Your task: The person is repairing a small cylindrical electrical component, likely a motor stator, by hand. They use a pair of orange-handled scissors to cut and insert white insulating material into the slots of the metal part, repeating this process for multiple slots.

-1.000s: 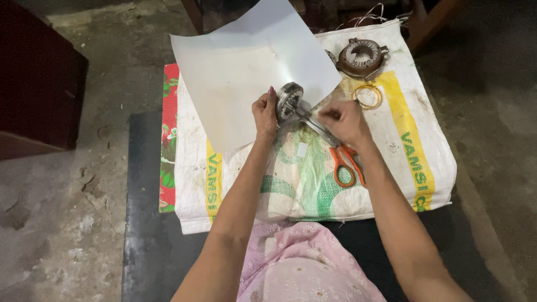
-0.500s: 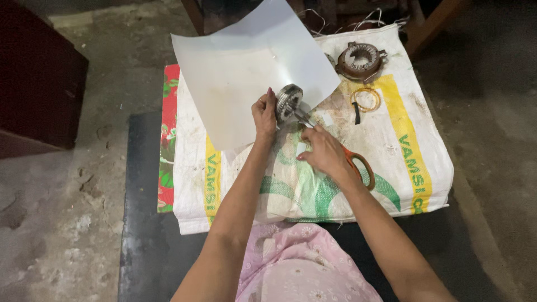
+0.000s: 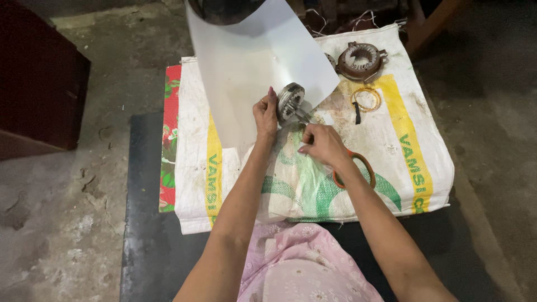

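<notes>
- My left hand (image 3: 265, 114) has its grip pressed together, pinching the white sheet (image 3: 251, 61) and the round metal stator core (image 3: 291, 100) against each other; the core sits just to the right of my fingers, on edge, touching the sheet's lower right border.
- The sheet rises up and away from that grip, curling over the far part of the sack.
- My right hand (image 3: 321, 146) lies just below and to the right of the core, fingers curled in a closed grip over the scissors (image 3: 352, 168); the orange handles stick out behind my palm toward my wrist, and the blades run forward from my fingertips toward the core.
- I cannot tell whether the blades touch the sheet.
- Everything rests on a white woven sack (image 3: 414, 140) with yellow and green print, spread under both hands.
- Beyond my right grip, well apart, a second round wound stator (image 3: 361, 59) lies flat on the sack's far right corner.
- Between that stator and my right hand sit a thin wire ring (image 3: 366, 99) and a short dark strip (image 3: 357, 112), just beside each other.
- The sack lies over a dark desk (image 3: 145, 223), with bare concrete floor (image 3: 67, 212) to the left of my left arm.
</notes>
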